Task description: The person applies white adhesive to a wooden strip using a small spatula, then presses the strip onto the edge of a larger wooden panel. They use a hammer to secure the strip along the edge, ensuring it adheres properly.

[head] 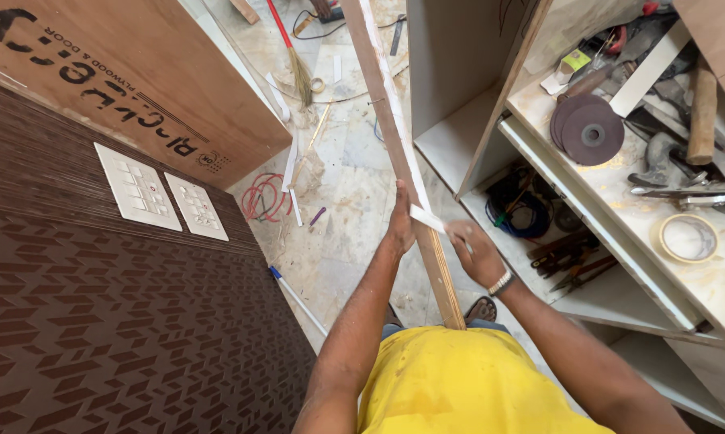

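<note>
**Hands at a long wooden strip with a white edging piece**

A long, narrow wooden strip point(402, 153) runs from the person's lap up and away across the view, slightly tilted, its lower end just above the yellow shirt point(467, 386). It is pale brown, with a whitish band along much of its upper face. The left hand point(400, 221) presses flat against the strip's left side about midway, fingers extended along the wood rather than wrapped round it. The right hand point(471, 249) is closed in a pinch on a short white strip point(428, 219), whose far end meets the wooden strip just beside the left hand. A beaded band sits on the right wrist.

To the left stand a dark patterned panel point(113, 321) carrying two white switch plates point(161, 193), and a plywood sheet point(137, 72) leaning behind it. The marble floor point(346, 201) is littered with a broom point(294, 56), a red wire coil point(262, 197) and scraps. To the right, an open shelf unit point(619, 233) holds grinding discs point(587, 128), a hammer point(702, 112), pliers, a tape roll point(688, 238) and a blue cable coil point(523, 213) below. The shelf edge lies near the right forearm.
</note>
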